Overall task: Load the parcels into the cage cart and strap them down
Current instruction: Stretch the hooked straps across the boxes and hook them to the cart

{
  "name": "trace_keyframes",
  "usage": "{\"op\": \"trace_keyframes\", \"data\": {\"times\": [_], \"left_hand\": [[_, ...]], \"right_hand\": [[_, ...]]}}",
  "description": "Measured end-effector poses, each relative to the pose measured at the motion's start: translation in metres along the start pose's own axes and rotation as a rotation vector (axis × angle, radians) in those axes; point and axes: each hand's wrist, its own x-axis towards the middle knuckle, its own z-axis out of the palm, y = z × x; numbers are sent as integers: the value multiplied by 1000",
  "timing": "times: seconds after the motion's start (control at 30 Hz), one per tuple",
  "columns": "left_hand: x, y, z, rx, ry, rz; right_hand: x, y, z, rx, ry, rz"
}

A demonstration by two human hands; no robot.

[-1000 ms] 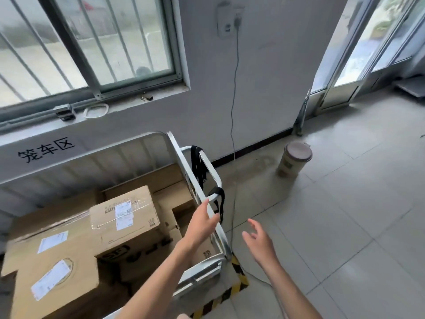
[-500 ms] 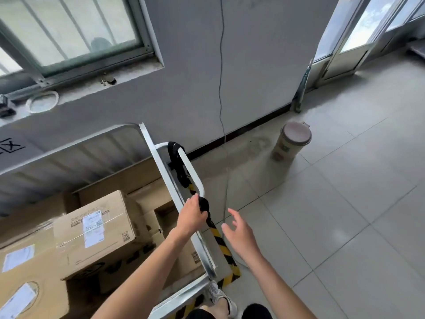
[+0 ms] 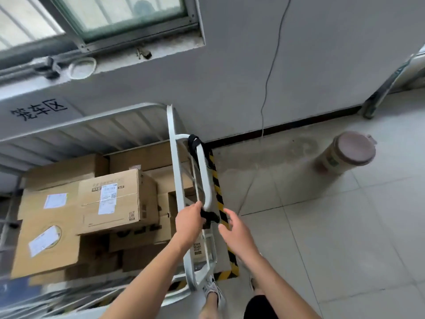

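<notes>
Strap (image 3: 208,216) in left hand (image 3: 188,223), fingers (image 3: 196,209) part hidden; cart (image 3: 175,157) btm blurred

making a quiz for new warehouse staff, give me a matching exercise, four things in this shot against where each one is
Things:
1 black strap
2 lidded bin
3 white ring
4 labelled parcel

Places:
a on the window ledge
b inside the cage cart
c on the cart handle, gripped by the left hand
d on the floor tiles near the wall

Pairs: 1-c; 2-d; 3-a; 4-b
</notes>
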Motion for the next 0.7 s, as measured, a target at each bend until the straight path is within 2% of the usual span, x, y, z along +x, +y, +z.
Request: {"op": "trace_keyframes", "data": {"times": [0.17, 0.3, 0.47, 0.6, 0.7], "left_hand": [[-15, 12, -5, -10, 14, -137], [-28, 22, -53, -182, 115, -178], [-74, 24, -141, -378, 214, -275], [-131, 10, -175, -460, 256, -347], [-177, -9, -177, -611, 243, -366]], "right_hand": [[23, -19, -37, -108, -94, -66], [23, -45, -53, -133, -148, -64], [-3, -107, -34, 227, -393, 44], [-43, -142, -10, 426, -418, 32], [-75, -150, 11, 645, -437, 63]]}}
